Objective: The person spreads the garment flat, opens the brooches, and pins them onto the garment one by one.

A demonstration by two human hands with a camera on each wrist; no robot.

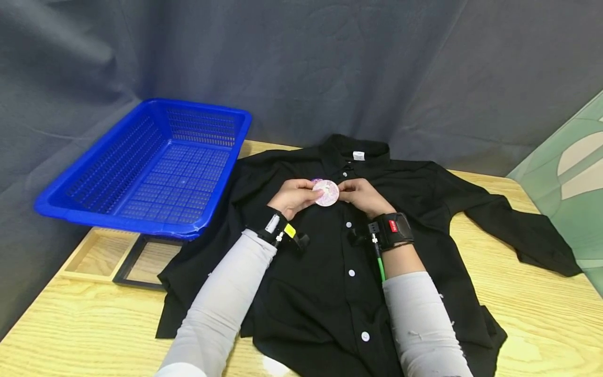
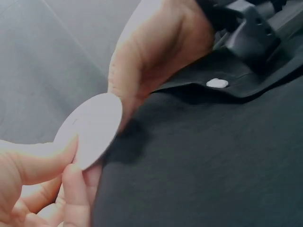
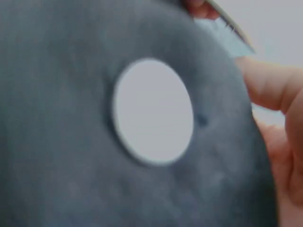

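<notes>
Round disc pinched between both hands over the chest of a black shirt, mid-worktop toward the far edge.

Left to right: a blue basket (image 1: pixel 155 167) sits at the worktop's far-left corner. The left hand (image 1: pixel 294 197) pinches the disc (image 1: pixel 326 193) by its left rim; the right hand (image 1: pixel 363 196) pinches the opposite rim. The disc looks thin, light and stiff, so edge holds suit it; its smooth face may slip. The shirt (image 1: pixel 330 277) beneath is soft and limp, lying flat with buttons closed. The disc's pattern is unclear, its attachment to the fabric cannot be judged, and the right wrist view is blurred.
</notes>
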